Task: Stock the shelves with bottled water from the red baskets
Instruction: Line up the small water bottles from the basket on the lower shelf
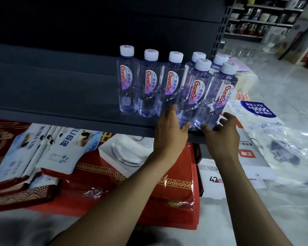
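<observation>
Clear plastic meets the straight fingers (pixel 172 110) of the left hand (pixel 171 126), laid against the base of the near-left white-capped water bottle (pixel 194 93). The right hand (pixel 220 134), fingers spread, flanks the near-right bottle (pixel 220 93). Both bottles stand upright just beyond the hands, at the dark grey metal shelf's (pixel 60 89) near edge.

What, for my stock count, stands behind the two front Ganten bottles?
A second pair of Ganten bottles: the rear left bottle shows cap and shoulder, the rear right bottle mainly its cap. The front bottles cover their lower bodies.
</observation>
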The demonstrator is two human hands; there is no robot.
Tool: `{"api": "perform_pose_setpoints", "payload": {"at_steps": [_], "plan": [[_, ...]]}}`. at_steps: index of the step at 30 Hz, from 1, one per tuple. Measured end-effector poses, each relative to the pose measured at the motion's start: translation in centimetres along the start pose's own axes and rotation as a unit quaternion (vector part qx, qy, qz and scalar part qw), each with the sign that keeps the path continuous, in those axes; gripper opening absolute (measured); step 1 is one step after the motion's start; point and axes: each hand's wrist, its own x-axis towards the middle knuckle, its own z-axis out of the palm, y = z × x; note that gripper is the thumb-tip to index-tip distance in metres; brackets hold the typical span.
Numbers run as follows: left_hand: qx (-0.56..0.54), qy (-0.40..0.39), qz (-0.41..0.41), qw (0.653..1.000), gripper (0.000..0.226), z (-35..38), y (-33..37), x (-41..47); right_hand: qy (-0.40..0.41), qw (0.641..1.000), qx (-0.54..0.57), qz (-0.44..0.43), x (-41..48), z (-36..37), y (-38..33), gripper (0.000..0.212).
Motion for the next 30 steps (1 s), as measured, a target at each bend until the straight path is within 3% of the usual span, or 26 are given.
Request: {"api": "perform_pose_setpoints", "payload": {"at_steps": [3,6,8,11,15,18,24,30], "plan": [[0.092,-0.022,0.035,0.995,0.056,-2.2,-0.4,-0.9,0.055,0.998,-0.039,0.018,-1.8,0.1,-1.5,0.069],[0.2,-0.005,0.063,0.978,0.048,-5.4,-1.1,-1.9,0.103,0.981,-0.133,-0.098,-4.8,1.4,-3.9,0.066],[0.252,0.006,0.056,0.966,0.047,-8.3,-1.7,-2.6,0.059,0.976,-0.137,-0.159,-7.0,3.0,-5.6,0.058],[0.33,0.033,0.022,0.943,0.043,-13.8,-3.1,-4.4,-0.068,0.975,-0.119,-0.174,-10.4,5.8,-8.6,0.05],[0.422,0.061,-0.028,0.904,0.041,-22.6,-5.2,-8.7,-0.175,0.954,-0.09,-0.224,-16.4,9.9,-13.3,0.051],[0.481,0.078,-0.084,0.869,0.047,-30.0,-6.8,-13.3,-0.262,0.917,-0.09,-0.287,-22.3,12.5,-16.3,0.047],[0.554,0.113,-0.203,0.8,0.034,-43.6,-9.6,-24.7,-0.4,0.821,-0.102,-0.395,-33.9,16.0,-21.6,0.04],[0.565,0.093,-0.307,0.76,0.033,-51.4,-14.2,-36.2,-0.491,0.722,-0.075,-0.482,-46.3,18.2,-26.5,0.039]]}}
